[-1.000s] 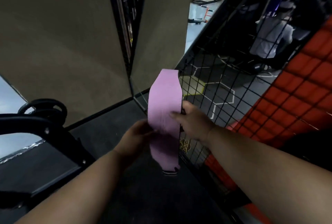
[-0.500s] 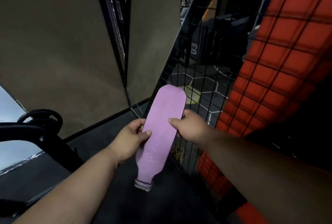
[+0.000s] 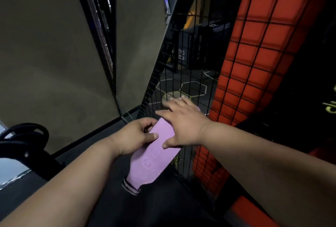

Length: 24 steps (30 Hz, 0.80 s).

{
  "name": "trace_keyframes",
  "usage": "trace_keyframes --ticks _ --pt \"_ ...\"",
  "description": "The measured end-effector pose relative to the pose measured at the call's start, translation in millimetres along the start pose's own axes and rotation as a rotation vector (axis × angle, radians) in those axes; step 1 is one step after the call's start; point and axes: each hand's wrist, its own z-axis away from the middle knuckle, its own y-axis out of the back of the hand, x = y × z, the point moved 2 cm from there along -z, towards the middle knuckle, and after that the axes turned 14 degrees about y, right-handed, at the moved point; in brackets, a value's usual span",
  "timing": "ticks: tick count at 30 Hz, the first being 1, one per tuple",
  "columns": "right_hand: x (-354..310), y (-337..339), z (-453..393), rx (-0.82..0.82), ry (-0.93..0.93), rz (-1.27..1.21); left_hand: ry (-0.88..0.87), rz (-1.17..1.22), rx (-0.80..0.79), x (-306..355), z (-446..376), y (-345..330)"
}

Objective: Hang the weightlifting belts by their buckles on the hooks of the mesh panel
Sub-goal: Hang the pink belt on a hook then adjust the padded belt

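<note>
A pink weightlifting belt (image 3: 154, 159) lies slanted in front of the black mesh panel (image 3: 198, 66), its striped lower end (image 3: 130, 186) pointing down toward the dark floor. My left hand (image 3: 135, 136) pinches the belt's left edge with thumb on top. Spread flat over the belt's upper part is my right hand (image 3: 183, 125), fingers apart and reaching toward the mesh. The belt's upper end and any buckle are hidden under that hand. No hook shows clearly.
An orange padded block (image 3: 252, 63) stands behind the mesh on the right. Grey wall panels (image 3: 47, 59) fill the left. A black machine with weight plates (image 3: 23, 141) sits at lower left. Something small and yellowish (image 3: 175, 160) lies at the mesh's foot.
The belt has tilted further and dropped lower. My right hand let go of its edge and slid up over the top, fingers spreading. The view swung upward along the mesh.
</note>
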Motion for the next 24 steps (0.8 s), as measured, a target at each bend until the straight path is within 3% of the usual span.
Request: trace_keyframes --ticks 5,10,15,20,24 --pt "-5.2 6.8 -5.4 -0.068 -0.089 0.003 -0.035 -0.151 -0.131 8.6 -6.9 13.9" --pt "-15.1 3.9 -5.4 0.013 -0.285 -0.139 -0.103 -0.148 -0.129 12.0 -16.6 27.9" --pt "-26.9 3.9 -2.5 0.134 -0.519 -0.162 -0.147 -0.036 0.101 1.9 -34.7 44.6" --pt "-32.6 2.7 12.0 0.271 -0.744 -0.247 -0.025 0.046 0.243 -30.4 -52.6 43.3" --pt "-34.7 4.4 31.4 0.420 -0.916 -0.352 0.169 0.126 0.189 -49.0 -60.7 26.4"
